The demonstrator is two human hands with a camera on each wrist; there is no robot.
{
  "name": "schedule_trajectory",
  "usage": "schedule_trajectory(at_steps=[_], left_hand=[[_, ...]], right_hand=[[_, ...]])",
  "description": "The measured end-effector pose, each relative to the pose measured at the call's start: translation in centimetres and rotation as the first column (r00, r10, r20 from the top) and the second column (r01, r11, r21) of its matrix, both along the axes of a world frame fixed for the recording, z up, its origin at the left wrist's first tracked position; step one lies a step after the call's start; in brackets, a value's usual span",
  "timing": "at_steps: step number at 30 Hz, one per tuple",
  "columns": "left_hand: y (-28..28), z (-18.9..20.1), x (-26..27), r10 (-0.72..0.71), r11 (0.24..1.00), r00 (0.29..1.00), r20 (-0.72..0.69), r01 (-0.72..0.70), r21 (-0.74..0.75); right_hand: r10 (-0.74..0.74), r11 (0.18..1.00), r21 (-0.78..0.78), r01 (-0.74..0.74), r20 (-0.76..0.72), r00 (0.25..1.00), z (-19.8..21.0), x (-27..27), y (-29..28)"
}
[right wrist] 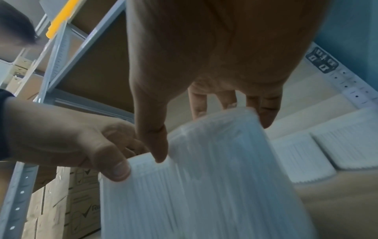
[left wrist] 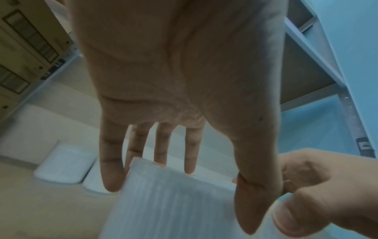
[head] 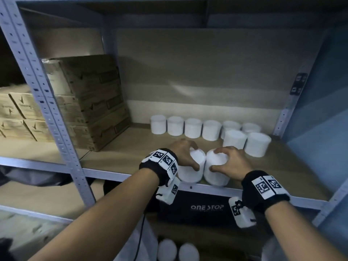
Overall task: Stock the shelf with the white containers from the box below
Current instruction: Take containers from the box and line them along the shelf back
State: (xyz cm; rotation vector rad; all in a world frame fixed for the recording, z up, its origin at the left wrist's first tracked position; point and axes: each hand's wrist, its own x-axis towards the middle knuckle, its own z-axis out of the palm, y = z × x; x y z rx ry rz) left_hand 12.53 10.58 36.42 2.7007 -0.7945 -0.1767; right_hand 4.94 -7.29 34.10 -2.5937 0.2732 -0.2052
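2 ribbed white containers are gripped side by side at the shelf (head: 116, 157) front edge, 1 (head: 190, 170) by the left hand (head: 183, 153), the other (head: 216, 168) by the right hand (head: 231, 162)

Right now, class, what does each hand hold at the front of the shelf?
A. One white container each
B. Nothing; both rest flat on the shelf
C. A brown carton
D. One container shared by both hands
A: the left hand grips one white container and the right hand grips another, side by side.
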Motion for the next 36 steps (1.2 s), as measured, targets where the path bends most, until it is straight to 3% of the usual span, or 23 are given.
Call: schedule_trajectory(at_steps=[10, 15, 20, 24, 36], left_hand=[[-0.5, -1.7, 2.3, 0.005, 0.999, 0.998, -0.060, -0.002, 0.042], [-0.1, -1.1, 2.0, -0.065, 0.990, 0.997, -0.034, 0.069, 0.126], [0.2, -0.5, 0.8, -0.101, 0.993, 0.994, 0.051, 0.097, 0.068], [0.0, -1.1, 0.2, -0.099, 0.993, 0.994, 0.038, 0.096, 0.073], [-0.7, -2.8, 2.4, -0.056, 0.998, 0.994, 0.097, 0.059, -0.028]], right_hand=[[0.027, 0.999, -0.028, -0.029, -0.062, 0.998, -1.7, 1.9, -0.3], [0.074, 0.983, -0.162, -0.091, -0.106, 0.992, -0.7, 1.0, -0.2], [0.087, 0.979, -0.173, -0.107, -0.116, 0.989, 0.7, -0.3, -0.6], [0.157, 0.968, -0.182, -0.172, -0.095, 0.983, 0.7, -0.7, 0.1], [0.143, 0.965, -0.222, -0.136, 0.014, 0.990, -0.5, 1.9, -0.4]])
